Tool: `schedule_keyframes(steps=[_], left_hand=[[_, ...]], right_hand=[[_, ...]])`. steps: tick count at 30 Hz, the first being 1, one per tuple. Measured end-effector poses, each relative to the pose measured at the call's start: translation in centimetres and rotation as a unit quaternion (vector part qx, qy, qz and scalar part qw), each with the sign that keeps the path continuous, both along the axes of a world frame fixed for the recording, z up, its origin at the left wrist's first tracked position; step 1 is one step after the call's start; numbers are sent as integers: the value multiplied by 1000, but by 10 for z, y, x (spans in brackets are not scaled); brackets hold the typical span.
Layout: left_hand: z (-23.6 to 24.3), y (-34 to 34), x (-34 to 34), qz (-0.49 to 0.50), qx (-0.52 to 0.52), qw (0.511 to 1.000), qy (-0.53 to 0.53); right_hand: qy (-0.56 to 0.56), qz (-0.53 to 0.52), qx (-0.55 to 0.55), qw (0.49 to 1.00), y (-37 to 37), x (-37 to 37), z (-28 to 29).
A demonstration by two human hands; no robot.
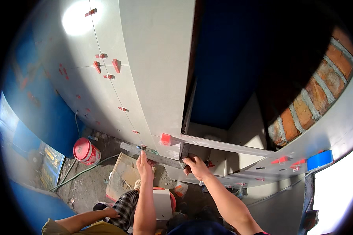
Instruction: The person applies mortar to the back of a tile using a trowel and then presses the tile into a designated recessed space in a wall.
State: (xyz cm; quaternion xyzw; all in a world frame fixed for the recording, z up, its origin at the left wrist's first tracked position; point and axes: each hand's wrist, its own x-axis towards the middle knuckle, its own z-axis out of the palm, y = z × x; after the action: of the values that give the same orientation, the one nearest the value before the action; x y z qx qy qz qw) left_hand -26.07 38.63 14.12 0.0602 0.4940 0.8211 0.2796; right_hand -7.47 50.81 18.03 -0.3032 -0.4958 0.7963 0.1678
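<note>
A long grey metal straightedge lies against the bottom edge of the pale tiled wall. My left hand presses on it near its middle. My right hand grips its right end, just below a narrow tile strip at the foot of a dark wall opening. A red levelling wedge sits at the strip's left corner. Several more red wedges dot the tile joints.
A red and white bucket and a green hose lie on the dirty floor at left. A cardboard sheet lies below the wall. Another person's arm is at lower left. Bare brick and a blue tape roll are at right.
</note>
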Motion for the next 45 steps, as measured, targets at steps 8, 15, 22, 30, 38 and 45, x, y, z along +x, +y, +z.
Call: schedule_keyframes(steps=[8, 15, 22, 30, 38, 45], left_hand=[[13, 3, 13, 13, -8, 1000, 8], [-8, 0, 2, 33, -11, 999, 10], [9, 5, 10, 28, -9, 1000, -7], [-2, 4, 5, 31, 7, 999, -29], [3, 1, 18, -27, 6, 999, -45], [9, -6, 49, -91, -12, 996, -7]], right_hand=[[-19, -1, 16, 1000, 8, 1, -4], [-55, 3, 31, 998, 9, -1, 0], [-52, -21, 21, 998, 9, -2, -2], [-82, -28, 3, 996, 7, -5, -4], [-54, -34, 1, 998, 4, -6, -10], [-132, -24, 130, 982, -5, 0, -3]])
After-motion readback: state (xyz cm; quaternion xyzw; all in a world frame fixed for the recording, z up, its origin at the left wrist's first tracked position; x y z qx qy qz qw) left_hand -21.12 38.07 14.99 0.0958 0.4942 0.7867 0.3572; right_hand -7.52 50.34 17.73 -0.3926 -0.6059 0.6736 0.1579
